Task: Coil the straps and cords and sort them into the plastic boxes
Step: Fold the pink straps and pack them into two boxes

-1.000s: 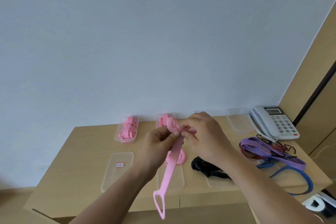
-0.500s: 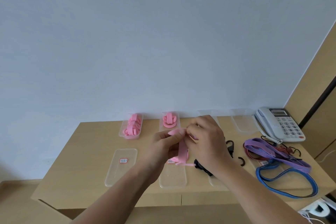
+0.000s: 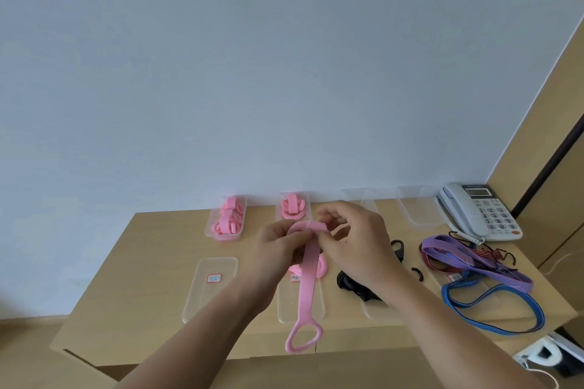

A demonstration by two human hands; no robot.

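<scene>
Uncoiled now, flat pink strap (image 3: 308, 275) dangles; left hand (image 3: 278, 249) and right hand (image 3: 357, 246) pinch its top.

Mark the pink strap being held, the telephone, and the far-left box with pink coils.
pink strap (image 3: 308, 271): head view, on the flat hanging length below the hands.
telephone (image 3: 488, 215): head view, on the keypad.
far-left box (image 3: 222, 237): head view, on its near wall.

Pink strap (image 3: 308, 275), blue cord (image 3: 493, 309) (purple-striped strap (image 3: 474, 257) beside)

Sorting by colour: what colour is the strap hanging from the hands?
Pink flat strap; clearest in head view.
</scene>
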